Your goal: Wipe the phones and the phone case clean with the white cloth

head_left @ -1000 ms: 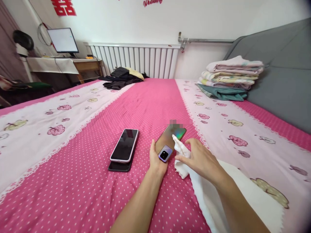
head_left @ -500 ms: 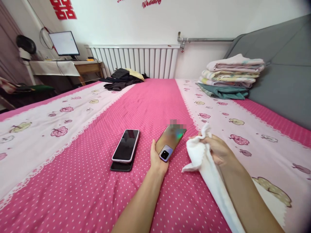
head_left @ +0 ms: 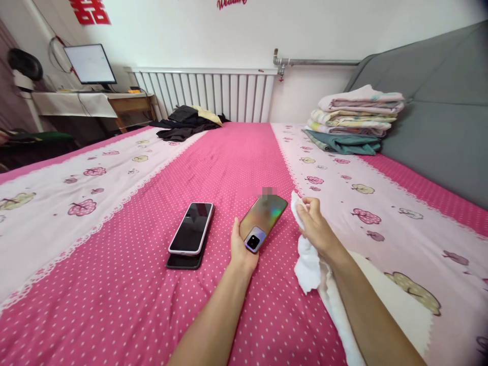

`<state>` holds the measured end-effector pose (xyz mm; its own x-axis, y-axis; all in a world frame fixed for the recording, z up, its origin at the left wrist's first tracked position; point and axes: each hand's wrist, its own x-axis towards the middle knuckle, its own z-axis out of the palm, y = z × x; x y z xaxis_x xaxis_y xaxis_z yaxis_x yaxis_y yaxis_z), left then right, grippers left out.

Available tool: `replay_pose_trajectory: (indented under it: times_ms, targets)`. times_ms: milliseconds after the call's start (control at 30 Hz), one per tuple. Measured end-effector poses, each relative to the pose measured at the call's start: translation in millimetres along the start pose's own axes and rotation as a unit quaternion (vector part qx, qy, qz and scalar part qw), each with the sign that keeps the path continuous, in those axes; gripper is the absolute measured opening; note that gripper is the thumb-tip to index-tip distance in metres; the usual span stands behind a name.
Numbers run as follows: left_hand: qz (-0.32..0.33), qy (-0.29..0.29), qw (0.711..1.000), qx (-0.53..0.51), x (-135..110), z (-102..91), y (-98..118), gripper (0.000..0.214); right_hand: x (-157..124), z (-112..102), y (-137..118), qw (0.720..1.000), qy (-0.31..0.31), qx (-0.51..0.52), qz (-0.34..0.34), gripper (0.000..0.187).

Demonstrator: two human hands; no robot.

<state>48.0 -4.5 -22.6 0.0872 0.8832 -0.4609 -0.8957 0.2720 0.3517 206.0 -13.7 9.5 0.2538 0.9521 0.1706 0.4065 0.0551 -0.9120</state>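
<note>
My left hand [head_left: 243, 252] is wrapped round the lower end of a smartphone [head_left: 263, 216], its shiny gold back and camera block facing up. Just right of it, my right hand [head_left: 314, 223] grips a white cloth [head_left: 308, 264] near one corner; the rest hangs down beneath the wrist toward the bottom edge. A gap separates the cloth from the phone. Left of my left hand, a phone with a pale pink rim [head_left: 191, 229] lies screen up on top of a dark phone [head_left: 183, 261], which shows only at its near end and side.
Under everything is a pink dotted bedspread [head_left: 125, 290]. A cream cloth [head_left: 396, 305] lies beneath my right forearm. Folded bedding [head_left: 354, 119] is stacked at the right by the grey headboard [head_left: 430, 137]. Dark clothes [head_left: 186, 122] lie at the far edge before a radiator [head_left: 206, 94].
My right hand has shifted its hold on the cloth, which now hangs lower with a small corner standing above the fingers. The left hand keeps the phone as before. The view has turned slightly right.
</note>
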Motion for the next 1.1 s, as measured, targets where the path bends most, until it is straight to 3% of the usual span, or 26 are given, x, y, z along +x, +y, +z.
replay_pose_trajectory:
  times_ms: [67,200,367,567,733,1100]
  targets:
    - [0.005,0.004,1.000,0.006,-0.7,0.4,-1.6,0.034,-0.5,3.7,0.9,0.991,0.001,-0.102,-0.084,0.025]
    - [0.019,0.006,0.999,0.038,-2.5,0.8,-4.4,0.034,-0.6,9.0,1.9,0.966,0.005,-0.186,-0.178,0.016]
    - [0.022,0.011,0.998,0.053,-3.7,0.4,-5.0,0.034,-4.5,14.5,1.3,0.963,0.065,-0.193,-0.175,0.018]
    - [0.017,-0.012,0.997,0.071,-3.6,-0.4,-5.6,0.036,-8.3,16.0,-2.5,0.974,0.082,-0.145,-0.153,0.019]
    - [0.022,-0.009,0.997,0.080,-3.5,-0.8,-6.3,0.037,-4.7,16.6,2.4,0.970,0.072,-0.133,-0.190,0.017]
    - [0.005,-0.035,0.997,0.070,-4.3,-0.6,-4.8,0.038,-3.6,17.6,0.4,0.951,0.052,-0.235,-0.195,0.023]
